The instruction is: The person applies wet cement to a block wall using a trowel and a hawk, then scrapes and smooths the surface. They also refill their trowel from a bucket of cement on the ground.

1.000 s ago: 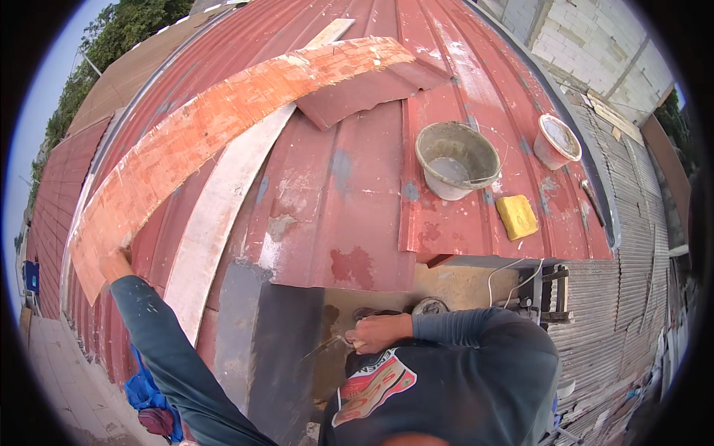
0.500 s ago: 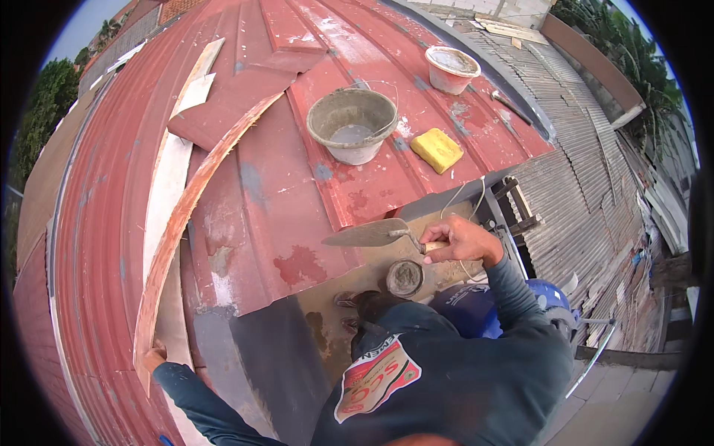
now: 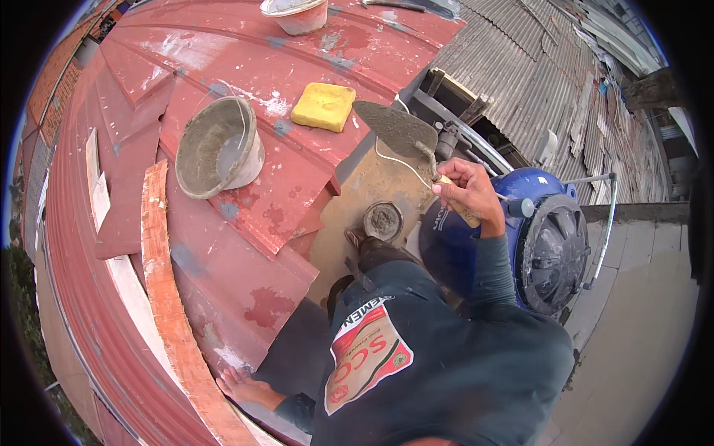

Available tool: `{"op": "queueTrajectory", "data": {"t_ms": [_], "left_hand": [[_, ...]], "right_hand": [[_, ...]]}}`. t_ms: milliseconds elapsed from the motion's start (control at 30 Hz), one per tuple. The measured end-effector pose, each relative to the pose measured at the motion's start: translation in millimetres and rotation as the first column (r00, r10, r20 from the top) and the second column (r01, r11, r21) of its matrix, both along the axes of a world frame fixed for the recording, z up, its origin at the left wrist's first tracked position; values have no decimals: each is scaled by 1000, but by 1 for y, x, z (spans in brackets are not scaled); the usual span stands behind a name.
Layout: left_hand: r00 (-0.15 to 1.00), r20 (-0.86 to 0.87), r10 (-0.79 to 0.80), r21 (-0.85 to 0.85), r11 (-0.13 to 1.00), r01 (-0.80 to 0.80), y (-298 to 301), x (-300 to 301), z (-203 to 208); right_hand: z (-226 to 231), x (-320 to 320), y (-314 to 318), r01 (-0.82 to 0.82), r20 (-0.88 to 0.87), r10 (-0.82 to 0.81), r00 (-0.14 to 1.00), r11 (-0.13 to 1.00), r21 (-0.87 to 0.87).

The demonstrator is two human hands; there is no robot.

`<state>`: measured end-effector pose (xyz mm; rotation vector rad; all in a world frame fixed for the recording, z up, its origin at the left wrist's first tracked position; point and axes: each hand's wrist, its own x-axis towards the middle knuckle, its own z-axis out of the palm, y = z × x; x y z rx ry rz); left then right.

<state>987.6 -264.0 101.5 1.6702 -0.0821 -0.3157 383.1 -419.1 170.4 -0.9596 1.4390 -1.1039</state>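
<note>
My right hand [image 3: 476, 195] grips the wooden handle of a pointing trowel [image 3: 394, 130], its broad blade smeared with grey mortar and raised toward the upper left. Beneath it, a small bucket of grey mortar [image 3: 384, 221] stands on the lower floor beside my foot. My left hand [image 3: 249, 388] lies with fingers spread at the lower roof edge, close beside a long rough-sawn orange-brown board [image 3: 165, 290]. Whether it touches the board I cannot tell. On the red metal roof rest a mortar-caked bucket [image 3: 249, 160] with a wire handle and a yellow sponge block [image 3: 323, 106].
A blue water tank [image 3: 465, 249] with a black lid stands right of my legs. Another pale bucket [image 3: 301, 18] and a dark-handled tool [image 3: 394, 6] lie farther up the roof. Pale planks [image 3: 141, 312] run under the board. Corrugated grey roofing [image 3: 513, 67] spreads beyond.
The view has swung right and downward. My left hand has let go of the board's near end and now lies spread beside it. The trowel's blade has tipped up, showing its mortar-smeared face.
</note>
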Motion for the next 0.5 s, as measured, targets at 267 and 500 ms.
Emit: {"op": "queueTrajectory", "data": {"t_ms": [267,500], "left_hand": [[-152,-135,-979,193,-177,965,-168,-201,7],[-250,-358,-900,20,-275,961,-198,-238,-30]], "right_hand": [[-116,26,116,435,-317,-329,890,820,371],[-225,86,217,471,-595,-133,792,755,457]]}}
